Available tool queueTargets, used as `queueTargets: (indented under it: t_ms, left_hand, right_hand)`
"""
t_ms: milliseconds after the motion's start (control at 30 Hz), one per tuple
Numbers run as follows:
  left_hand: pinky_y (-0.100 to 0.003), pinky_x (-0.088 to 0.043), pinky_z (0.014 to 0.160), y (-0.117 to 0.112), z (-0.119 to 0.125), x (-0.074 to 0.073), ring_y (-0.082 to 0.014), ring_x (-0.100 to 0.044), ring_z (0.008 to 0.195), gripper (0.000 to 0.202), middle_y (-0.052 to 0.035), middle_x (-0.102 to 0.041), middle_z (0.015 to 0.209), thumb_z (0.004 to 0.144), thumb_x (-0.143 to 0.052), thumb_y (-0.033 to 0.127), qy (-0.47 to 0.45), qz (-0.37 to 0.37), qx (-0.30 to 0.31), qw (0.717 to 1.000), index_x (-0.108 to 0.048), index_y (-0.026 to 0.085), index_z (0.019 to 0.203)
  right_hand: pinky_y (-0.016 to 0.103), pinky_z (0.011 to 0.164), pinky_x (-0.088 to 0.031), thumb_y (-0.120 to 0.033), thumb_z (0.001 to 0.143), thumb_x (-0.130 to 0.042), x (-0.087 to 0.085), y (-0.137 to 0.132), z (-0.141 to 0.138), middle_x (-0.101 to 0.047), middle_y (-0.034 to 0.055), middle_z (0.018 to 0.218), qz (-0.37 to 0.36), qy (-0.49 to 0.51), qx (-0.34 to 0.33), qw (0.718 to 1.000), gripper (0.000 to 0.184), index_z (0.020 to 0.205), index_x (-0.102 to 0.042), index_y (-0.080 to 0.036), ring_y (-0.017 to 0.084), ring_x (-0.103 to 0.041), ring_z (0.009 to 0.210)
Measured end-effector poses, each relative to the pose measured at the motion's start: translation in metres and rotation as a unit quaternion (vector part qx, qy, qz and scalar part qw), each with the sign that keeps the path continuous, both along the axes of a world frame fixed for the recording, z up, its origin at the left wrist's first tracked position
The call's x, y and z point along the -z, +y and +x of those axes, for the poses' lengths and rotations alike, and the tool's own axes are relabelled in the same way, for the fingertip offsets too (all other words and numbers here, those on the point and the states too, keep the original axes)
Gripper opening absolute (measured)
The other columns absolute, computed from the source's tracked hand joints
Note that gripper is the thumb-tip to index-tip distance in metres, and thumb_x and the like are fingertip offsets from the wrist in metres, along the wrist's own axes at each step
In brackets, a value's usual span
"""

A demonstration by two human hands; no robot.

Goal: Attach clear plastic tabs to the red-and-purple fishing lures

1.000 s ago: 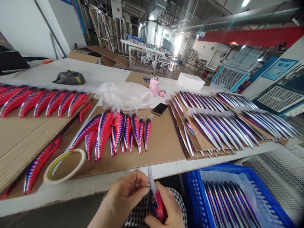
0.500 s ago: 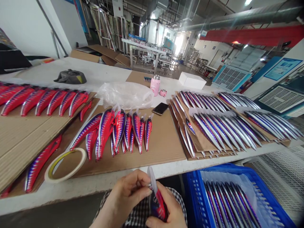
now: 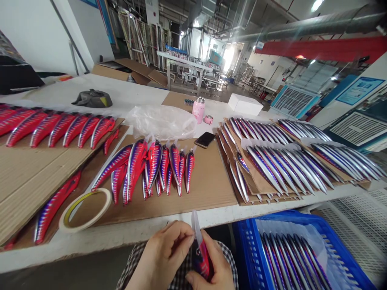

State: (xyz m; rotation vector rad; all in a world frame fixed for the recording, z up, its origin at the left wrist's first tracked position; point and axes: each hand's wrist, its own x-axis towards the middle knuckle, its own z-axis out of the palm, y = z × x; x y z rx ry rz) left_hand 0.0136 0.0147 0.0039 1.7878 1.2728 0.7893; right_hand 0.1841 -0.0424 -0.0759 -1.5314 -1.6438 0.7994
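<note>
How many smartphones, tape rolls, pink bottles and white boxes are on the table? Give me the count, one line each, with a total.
smartphone: 1
tape roll: 1
pink bottle: 1
white box: 1
Total: 4

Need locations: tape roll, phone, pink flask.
tape roll point(image 3: 80, 226): head view, on the outer rim of the roll
phone point(image 3: 204, 139): head view, on its dark face
pink flask point(image 3: 198, 113): head view, on its pink body
</note>
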Motion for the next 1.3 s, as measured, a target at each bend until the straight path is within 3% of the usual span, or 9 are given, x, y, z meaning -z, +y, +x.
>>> queueTargets:
  t_ms: [133,333,533,733,933,1067,1300]
  left_hand:
    - [-0.02,-0.04,0.055,0.0,0.005,-0.006,-0.0125,-0.052,0.054,0.017,0.0051,-0.052,0.057,0.083,-0.046,0.021,-0.031,-0.058,-0.028,0.997,-0.053,0.021,0.068]
    - [-0.02,-0.034,0.05,-0.004,0.006,-0.011,-0.0114,-0.044,0.05,0.015,0.0065,-0.043,0.054,0.079,-0.044,0.02,-0.055,-0.072,-0.028,0.996,-0.047,0.021,0.065]
    - [-0.023,-0.036,0.055,-0.002,0.004,-0.006,-0.0131,-0.048,0.055,0.013,0.0043,-0.048,0.059,0.081,-0.047,0.023,-0.093,-0.101,-0.014,0.99,-0.049,0.02,0.068]
    - [-0.024,-0.041,0.06,-0.002,0.0,0.009,-0.0135,-0.051,0.061,0.015,0.0029,-0.055,0.065,0.086,-0.05,0.034,-0.235,-0.169,0.021,0.957,-0.045,0.021,0.08]
    - [-0.024,-0.043,0.063,-0.004,0.001,0.012,-0.0141,-0.054,0.064,0.017,0.0026,-0.055,0.067,0.085,-0.055,0.036,-0.263,-0.161,-0.006,0.951,-0.047,0.022,0.08]
    - [-0.023,-0.042,0.059,-0.003,0.001,0.015,-0.0128,-0.047,0.058,0.012,0.0049,-0.05,0.063,0.083,-0.054,0.031,-0.23,-0.142,-0.002,0.963,-0.05,0.021,0.08]
    - [-0.022,-0.038,0.055,-0.002,-0.002,0.009,-0.0132,-0.053,0.057,0.024,0.0045,-0.053,0.057,0.084,-0.055,0.029,-0.026,-0.042,-0.025,0.998,-0.052,0.021,0.061]
  right_hand:
    - [0.046,0.104,-0.043,-0.007,0.053,-0.067,0.0,-0.001,-0.003,-0.064,0.0016,0.126,0.011,-0.04,0.009,0.999,0.083,0.132,-0.052,-0.028,0.029,-0.059,0.117]
    - [0.044,0.101,-0.048,-0.007,0.053,-0.068,0.002,-0.003,0.001,-0.065,0.0032,0.126,0.058,-0.113,0.001,0.992,0.08,0.13,-0.052,-0.025,0.03,-0.061,0.114]
    - [0.037,0.096,-0.052,-0.006,0.053,-0.069,-0.002,0.002,0.009,-0.066,0.0053,0.124,0.108,-0.126,-0.048,0.985,0.081,0.13,-0.053,-0.022,0.028,-0.064,0.109]
    - [0.039,0.097,-0.052,-0.007,0.052,-0.074,-0.002,0.004,0.01,-0.064,0.0033,0.126,0.059,-0.1,-0.057,0.992,0.084,0.131,-0.055,-0.027,0.032,-0.061,0.113]
    - [0.042,0.102,-0.047,-0.003,0.05,-0.075,0.001,0.002,0.012,-0.062,0.0036,0.13,0.027,-0.083,-0.052,0.995,0.087,0.131,-0.056,-0.027,0.034,-0.057,0.118]
    - [0.043,0.104,-0.045,-0.004,0.051,-0.074,-0.003,0.002,0.013,-0.062,0.0034,0.129,0.017,-0.068,-0.039,0.997,0.084,0.13,-0.057,-0.028,0.033,-0.057,0.119]
    - [0.04,0.104,-0.044,-0.003,0.053,-0.068,-0.008,0.002,0.011,-0.064,0.0033,0.127,0.015,-0.061,-0.015,0.998,0.083,0.132,-0.054,-0.025,0.03,-0.058,0.118]
